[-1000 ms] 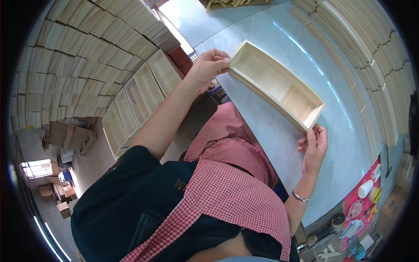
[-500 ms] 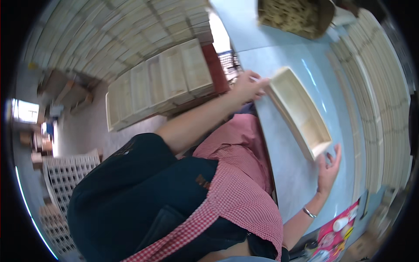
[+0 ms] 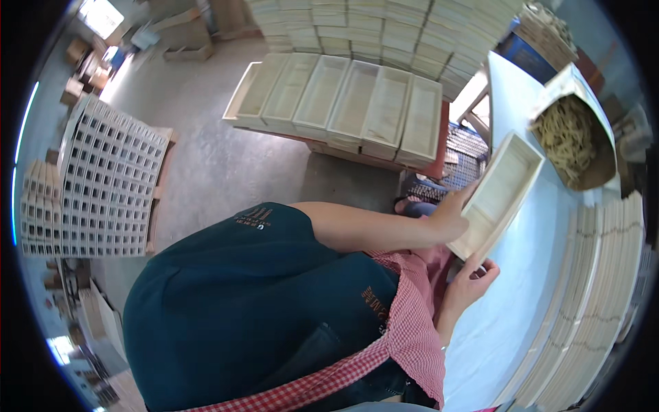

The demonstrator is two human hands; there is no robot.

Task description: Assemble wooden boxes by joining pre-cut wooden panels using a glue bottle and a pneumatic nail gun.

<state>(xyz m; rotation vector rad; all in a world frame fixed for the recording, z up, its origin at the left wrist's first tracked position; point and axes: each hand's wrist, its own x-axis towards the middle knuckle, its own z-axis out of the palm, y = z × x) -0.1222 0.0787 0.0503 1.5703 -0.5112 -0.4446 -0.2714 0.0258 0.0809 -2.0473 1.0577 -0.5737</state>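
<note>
Both hands grip a shallow wooden tray [image 3: 501, 196] tilted above the pale desk [image 3: 542, 275]: the left hand [image 3: 449, 216] pinches its left long edge, the right hand [image 3: 473, 281] cups its near end. A box of straw-like strips [image 3: 573, 134] sits beyond.

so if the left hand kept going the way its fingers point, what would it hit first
The left hand already grips the near end of the shallow wooden tray, fingers pointing along it. Past the tray, the line looks to lead over the pale blue table toward the open box of pale strips, though depth is unclear.
</note>
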